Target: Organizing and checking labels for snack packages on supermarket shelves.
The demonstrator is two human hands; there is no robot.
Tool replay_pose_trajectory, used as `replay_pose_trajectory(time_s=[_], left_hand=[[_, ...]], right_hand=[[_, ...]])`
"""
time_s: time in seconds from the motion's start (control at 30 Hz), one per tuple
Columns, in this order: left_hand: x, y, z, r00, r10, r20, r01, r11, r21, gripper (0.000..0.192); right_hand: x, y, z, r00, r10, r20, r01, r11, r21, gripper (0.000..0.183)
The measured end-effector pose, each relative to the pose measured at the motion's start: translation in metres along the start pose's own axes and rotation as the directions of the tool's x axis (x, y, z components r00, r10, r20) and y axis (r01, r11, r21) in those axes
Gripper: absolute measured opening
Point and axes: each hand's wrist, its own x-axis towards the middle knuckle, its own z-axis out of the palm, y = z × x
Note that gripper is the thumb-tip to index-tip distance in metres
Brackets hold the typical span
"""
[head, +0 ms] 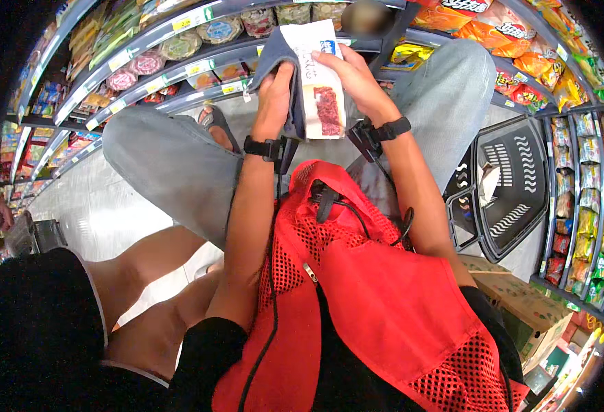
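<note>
My left hand (276, 95) grips a folded grey-blue cloth (295, 98), with the thumb on its near face. Right beside the cloth, my right hand (357, 77) holds a white food package (314, 67) by its right edge, thumb across the front. Blue and black print and a dark red food picture mark the package. Its left edge lies against the cloth, and both are held up in front of a low shelf (240, 85). Most of my right fingers are hidden behind the package. Black straps with small devices sit on both wrists.
Shelves of round tubs (219, 30) and snack bags (508, 28) curve around the front. To the right stands a black shopping basket (513, 175) with a pale item inside, near cardboard boxes (526, 298). A person's bare legs (147, 262) are close on my left.
</note>
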Motion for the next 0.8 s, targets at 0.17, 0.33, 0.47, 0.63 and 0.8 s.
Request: replay_pose_trajectory(time_s=[0.17,0.33,0.47,0.63,0.8], left_hand=[[-0.008,-0.014,0.014,0.987,-0.158,0.028,0.132,0.902,0.411,0.054],[-0.024,-0.012,0.039,0.969,-0.11,0.222,-0.008,0.881,0.474,0.05],[-0.02,-0.02,0.038,0.976,-0.087,0.2,-0.001,0.915,0.404,0.045],[-0.017,-0.015,0.045,0.992,-0.045,0.122,0.0,0.936,0.352,0.045],[-0.013,-0.025,0.03,0.991,-0.134,0.004,0.119,0.894,0.432,0.043]], right_hand=[[0.006,0.007,-0.013,0.915,-0.089,-0.394,0.128,0.989,0.074,0.03],[0.012,0.016,-0.044,0.852,-0.086,-0.517,0.278,0.911,0.305,0.031],[0.012,0.018,-0.04,0.856,-0.061,-0.514,0.273,0.897,0.347,0.031],[0.009,0.009,-0.035,0.842,-0.058,-0.536,0.262,0.913,0.312,0.031],[0.02,0.018,-0.029,0.803,-0.145,-0.578,0.336,0.911,0.238,0.03]])
